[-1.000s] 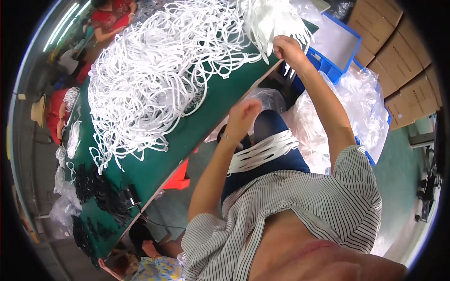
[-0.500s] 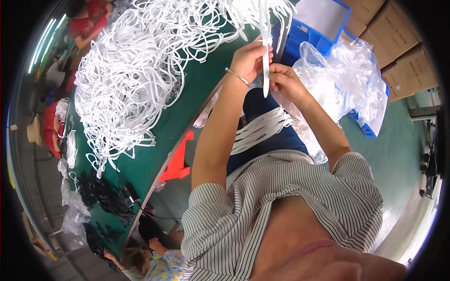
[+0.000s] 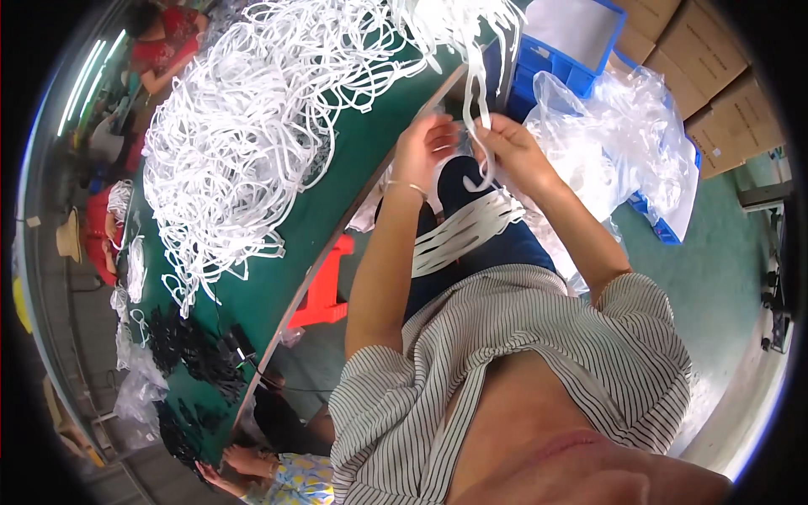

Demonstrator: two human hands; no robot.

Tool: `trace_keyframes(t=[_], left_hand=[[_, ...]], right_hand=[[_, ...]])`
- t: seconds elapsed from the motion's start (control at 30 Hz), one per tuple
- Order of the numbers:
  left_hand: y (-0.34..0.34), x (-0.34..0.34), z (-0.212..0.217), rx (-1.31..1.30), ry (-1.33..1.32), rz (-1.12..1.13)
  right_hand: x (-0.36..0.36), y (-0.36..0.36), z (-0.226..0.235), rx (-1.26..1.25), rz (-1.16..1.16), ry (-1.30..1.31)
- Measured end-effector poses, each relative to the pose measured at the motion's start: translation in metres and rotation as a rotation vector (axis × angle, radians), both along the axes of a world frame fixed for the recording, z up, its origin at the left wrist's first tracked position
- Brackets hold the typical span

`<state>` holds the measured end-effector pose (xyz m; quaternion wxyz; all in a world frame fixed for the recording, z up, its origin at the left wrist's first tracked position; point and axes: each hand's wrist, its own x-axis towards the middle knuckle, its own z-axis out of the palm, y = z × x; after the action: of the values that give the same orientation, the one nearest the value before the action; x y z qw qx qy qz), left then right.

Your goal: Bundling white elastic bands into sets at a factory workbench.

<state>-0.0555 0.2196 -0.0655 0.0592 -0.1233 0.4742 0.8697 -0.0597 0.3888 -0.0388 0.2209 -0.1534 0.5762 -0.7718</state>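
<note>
My right hand (image 3: 515,153) pinches a thin white strap (image 3: 472,99) that hangs down from a bunch of straps at the table's corner. The strap's lower end curls below my fingertips. To the left of it, my left hand (image 3: 423,150) is open, its fingers loosely bent and apart from the strap. A bundle of white straps (image 3: 459,231) lies across my lap, on dark trousers. On the green table (image 3: 332,202), a large tangled heap of white straps (image 3: 231,143) spreads out to my left.
Clear plastic bags (image 3: 589,143) and blue bins (image 3: 551,63) stand at my right, with cardboard boxes (image 3: 690,76) behind. A red stool (image 3: 324,286) is under the table. Black cords (image 3: 198,358) lie at its near end, by a co-worker's hands (image 3: 240,467). Other people sit across.
My left hand has let go of the strap and moved down and left. My right hand keeps its pinch, and the strap, straight before, now bends and curls.
</note>
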Motion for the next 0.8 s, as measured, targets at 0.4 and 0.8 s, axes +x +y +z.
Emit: trace_keyframes(t=[0.4, 0.8], left_hand=[[-0.002, 0.044, 0.002, 0.416, 0.247, 0.141], [-0.066, 0.235, -0.100, 0.076, -0.053, 0.460]], right_hand=[[0.064, 0.144, 0.015, 0.334, 0.351, -0.052], [-0.033, 0.083, -0.100, 0.662, 0.499, 0.369]])
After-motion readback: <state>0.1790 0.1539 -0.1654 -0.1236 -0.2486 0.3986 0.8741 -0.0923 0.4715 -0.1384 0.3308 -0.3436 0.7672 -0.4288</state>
